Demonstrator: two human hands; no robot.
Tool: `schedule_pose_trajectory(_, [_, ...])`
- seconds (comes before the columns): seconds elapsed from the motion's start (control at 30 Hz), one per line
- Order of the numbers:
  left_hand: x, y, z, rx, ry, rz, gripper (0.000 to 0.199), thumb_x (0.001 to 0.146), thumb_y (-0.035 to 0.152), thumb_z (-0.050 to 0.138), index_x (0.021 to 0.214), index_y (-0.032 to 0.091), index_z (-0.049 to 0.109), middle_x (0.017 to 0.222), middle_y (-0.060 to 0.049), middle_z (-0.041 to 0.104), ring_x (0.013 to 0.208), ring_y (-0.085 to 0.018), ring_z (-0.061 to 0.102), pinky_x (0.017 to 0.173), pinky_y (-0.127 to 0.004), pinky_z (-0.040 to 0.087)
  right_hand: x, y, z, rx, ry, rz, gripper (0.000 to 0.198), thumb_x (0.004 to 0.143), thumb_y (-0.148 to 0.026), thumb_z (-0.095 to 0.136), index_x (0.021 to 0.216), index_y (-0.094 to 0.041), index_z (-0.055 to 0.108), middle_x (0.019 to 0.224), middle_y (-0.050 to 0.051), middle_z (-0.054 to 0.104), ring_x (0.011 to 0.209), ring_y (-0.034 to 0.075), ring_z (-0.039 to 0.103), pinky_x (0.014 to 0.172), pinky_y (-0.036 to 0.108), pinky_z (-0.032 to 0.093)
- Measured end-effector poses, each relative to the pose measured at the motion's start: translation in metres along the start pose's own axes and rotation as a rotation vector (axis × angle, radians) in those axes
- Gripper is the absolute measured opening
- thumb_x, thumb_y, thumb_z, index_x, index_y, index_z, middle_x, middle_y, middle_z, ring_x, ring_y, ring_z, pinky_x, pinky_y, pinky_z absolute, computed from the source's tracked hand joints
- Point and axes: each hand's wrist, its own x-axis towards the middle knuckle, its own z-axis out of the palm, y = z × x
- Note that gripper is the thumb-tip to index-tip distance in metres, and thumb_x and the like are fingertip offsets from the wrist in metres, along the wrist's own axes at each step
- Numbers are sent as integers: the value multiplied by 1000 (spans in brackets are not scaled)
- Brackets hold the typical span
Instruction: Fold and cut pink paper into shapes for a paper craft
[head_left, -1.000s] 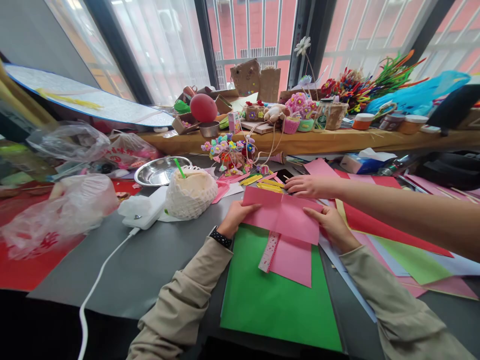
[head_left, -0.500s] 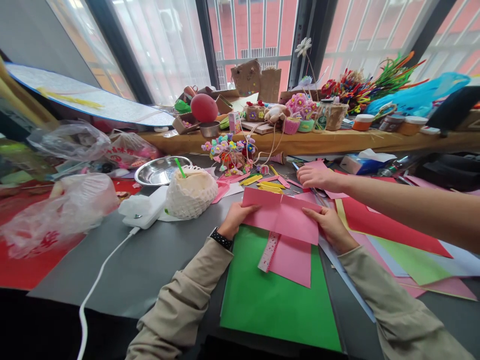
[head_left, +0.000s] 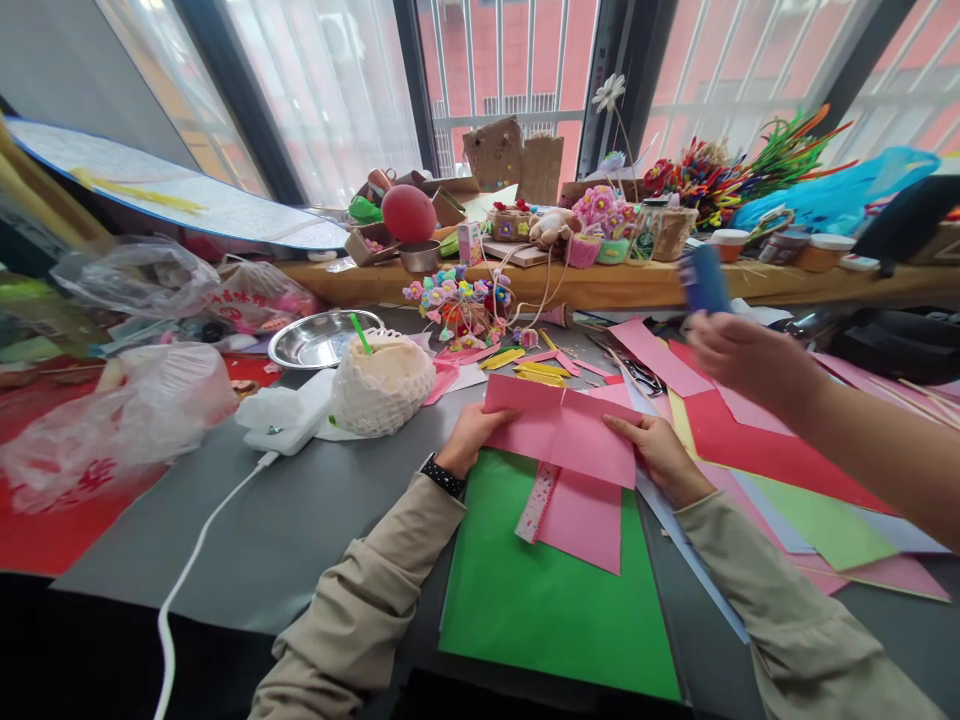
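Observation:
A creased pink sheet of paper point(head_left: 577, 425) is stretched between my two hands, with a small slit at the top of its crease. My left hand point(head_left: 472, 438) pinches its left edge, thumb on top. On the right edge, my right hand point(head_left: 667, 455) grips it the same way. Beneath lie another pink paper piece point(head_left: 589, 525) and a patterned ruler point(head_left: 537, 505), partly covered by the held sheet. Both rest on a green sheet point(head_left: 555, 610) in front of me.
Another person's hand point(head_left: 742, 355) reaches in from the right, holding a blurred blue object point(head_left: 703, 278). Left of my hands are a foam-netted coconut point(head_left: 382, 390), a metal bowl point(head_left: 315, 343) and a white power strip point(head_left: 289, 420). Coloured papers point(head_left: 787, 450) spread at right.
The other person's hand has moved right and up from the table and now holds a blue object. A pink strip there has shifted, and scissors show. My hands have barely moved.

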Motion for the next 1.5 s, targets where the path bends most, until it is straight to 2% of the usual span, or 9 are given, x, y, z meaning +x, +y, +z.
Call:
schedule_pose_trajectory(0.1, [0,0,0,-1,3,0,34,46,27,72,75,10,67,76,-6,66,66,-15,57,61,-23,41,-1,-1,0,52,-76,105,14,59,-26,67,67,-15,64,67,6,67,55,14,60,48,21,46])
schedule_pose_trajectory(0.27, [-1,1,0,-6,-10,-11,35,47,29,72,75,10,66,74,-6,66,64,-16,57,59,-23,41,0,0,0,74,-39,103,20,54,-28,71,65,-14,62,62,2,66,53,12,59,47,20,47])
schedule_pose_trajectory(0.53, [-3,1,0,-21,-15,0,39,48,30,72,80,10,65,79,-8,65,63,-15,58,59,-23,43,-2,-2,-3,91,-123,100,22,58,-29,69,73,-14,63,65,2,66,55,12,60,48,19,47])
schedule_pose_trajectory(0.87, [-1,-1,1,-24,-5,14,42,48,30,71,85,11,65,88,-8,64,68,-16,58,62,-24,42,0,-3,-1,109,-66,107,20,55,-25,70,70,-14,64,62,2,67,52,12,60,47,18,48])
schedule_pose_trajectory(1.37, [0,-3,1,-21,3,27,43,47,30,72,85,10,64,86,-8,64,70,-17,58,64,-24,42,-1,-4,0,135,-90,124,22,55,-25,71,72,-14,64,64,3,67,54,13,61,49,20,49])
schedule_pose_trajectory(1.5, [-2,-1,0,-14,-40,-8,41,50,32,72,84,10,64,85,-9,65,67,-16,58,61,-24,43,1,-2,-2,137,-79,111,21,55,-25,70,71,-14,64,65,2,67,54,13,61,50,20,49])
